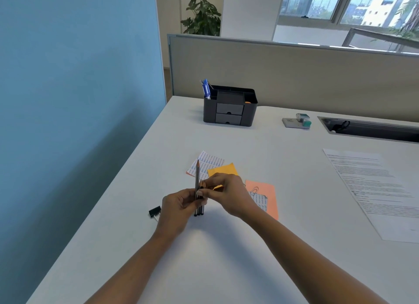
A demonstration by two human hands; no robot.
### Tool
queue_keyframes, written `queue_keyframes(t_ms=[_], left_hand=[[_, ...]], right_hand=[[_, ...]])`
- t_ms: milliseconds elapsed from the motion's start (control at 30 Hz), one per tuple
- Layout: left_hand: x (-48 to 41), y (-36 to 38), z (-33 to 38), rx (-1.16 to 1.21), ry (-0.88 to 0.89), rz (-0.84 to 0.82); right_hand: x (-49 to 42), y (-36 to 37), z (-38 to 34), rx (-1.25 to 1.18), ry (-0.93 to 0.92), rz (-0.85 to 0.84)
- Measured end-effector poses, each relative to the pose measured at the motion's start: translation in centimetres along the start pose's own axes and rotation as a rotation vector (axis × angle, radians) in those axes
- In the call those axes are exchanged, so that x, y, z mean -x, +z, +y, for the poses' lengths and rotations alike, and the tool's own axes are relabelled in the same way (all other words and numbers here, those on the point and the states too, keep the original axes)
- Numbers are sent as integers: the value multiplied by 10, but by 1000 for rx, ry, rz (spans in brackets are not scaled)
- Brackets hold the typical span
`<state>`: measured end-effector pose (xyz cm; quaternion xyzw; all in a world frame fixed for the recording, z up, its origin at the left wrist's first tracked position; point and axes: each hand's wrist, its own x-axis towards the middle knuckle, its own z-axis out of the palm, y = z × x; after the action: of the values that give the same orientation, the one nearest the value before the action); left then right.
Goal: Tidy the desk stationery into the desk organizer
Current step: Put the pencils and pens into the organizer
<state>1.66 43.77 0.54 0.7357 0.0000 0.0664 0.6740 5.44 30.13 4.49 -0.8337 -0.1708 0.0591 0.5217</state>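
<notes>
A bundle of dark pencils [197,179] stands upright with its blunt ends on the white desk [226,258]. My left hand [179,206] grips the bundle from the left. My right hand [224,192] pinches it from the right near the top. One pencil sticks up higher than the others. The black desk organizer [230,107] sits far back on the desk, with blue pens [206,89] in its left slot and two small drawers in front. Sticky notes in yellow [223,169], orange [264,196] and printed white [205,163] lie just behind my hands.
A black binder clip [155,212] lies left of my left hand. A paper clip [254,191] rests on the orange note. A stapler [297,121] and a cable tray [369,129] are at the back right. A printed sheet [374,190] lies on the right.
</notes>
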Motion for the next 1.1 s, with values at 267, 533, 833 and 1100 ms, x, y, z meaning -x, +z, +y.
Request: queue_keyframes(t_ms=[267,533,833,1100], left_hand=[[-34,6,26,35,-34,-18],[-105,20,49,-76,66,-99],[-209,38,67,-63,143,-84],[-292,67,57,-437,244,62]], right_hand=[[-26,-26,-12,-4,-54,19],[-82,-67,-23,113,-42,8],[-168,-112,-32,145,-32,82],[-263,-148,-30,113,-35,349]])
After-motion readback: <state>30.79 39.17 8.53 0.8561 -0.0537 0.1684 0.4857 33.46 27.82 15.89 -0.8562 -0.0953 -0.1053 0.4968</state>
